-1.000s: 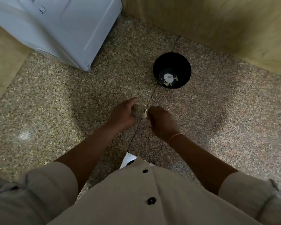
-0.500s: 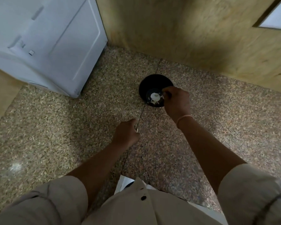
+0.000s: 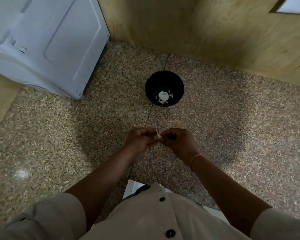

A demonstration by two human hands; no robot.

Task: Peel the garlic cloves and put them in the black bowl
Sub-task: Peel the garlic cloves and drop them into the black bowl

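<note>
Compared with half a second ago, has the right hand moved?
Yes. The right hand has pulled back from the black bowl toward the body; it now pinches a garlic clove with the left hand.

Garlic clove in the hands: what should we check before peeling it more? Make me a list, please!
1. Garlic clove pinched between left hand and right hand: ok.
2. Skin all off the clove: cannot tell, too small.
3. Black bowl upright on the floor, beyond the hands: ok.
4. Room left in the bowl, few pale pieces at its bottom: ok.
5. Floor between hands and bowl free: ok.
</note>
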